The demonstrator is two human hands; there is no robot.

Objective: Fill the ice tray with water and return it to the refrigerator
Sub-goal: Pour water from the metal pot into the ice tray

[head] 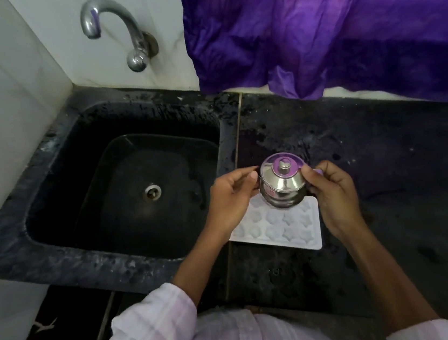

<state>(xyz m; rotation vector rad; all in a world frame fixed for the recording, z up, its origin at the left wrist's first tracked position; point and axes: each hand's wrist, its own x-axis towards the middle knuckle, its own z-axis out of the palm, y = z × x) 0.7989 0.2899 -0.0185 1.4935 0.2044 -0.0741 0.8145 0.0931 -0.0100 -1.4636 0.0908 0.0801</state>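
Ice tray [289, 228]: white, with moulded flower-shaped cells, lying flat on the black counter [386, 167] just right of the sink [88, 271]; its far edge is hidden behind the pot and hands, and whether the cells hold water cannot be told. Pot [283, 188]: small, steel, round-bellied, with a knobbed lid on, held over the far part of the tray; the lid reflects purple. Left hand [232, 197]: fingers curled, thumb and forefinger against the pot's left side at the lid edge. Right hand [333, 193]: fingers curled round the pot's right side, gripping it. Both forearms are bare, with pale striped sleeves [151, 323] pushed up near the elbows. Sink: black, square, set in the counter at left, with a round metal drain [152, 192] in the middle of its floor. Tap [112, 28]: chrome, curved, fixed to the white tiled wall above the sink's far edge; no water shows at its spout. Cloth [326, 24]: purple, crumpled, hanging down over the wall to the counter's far edge, right of the tap.
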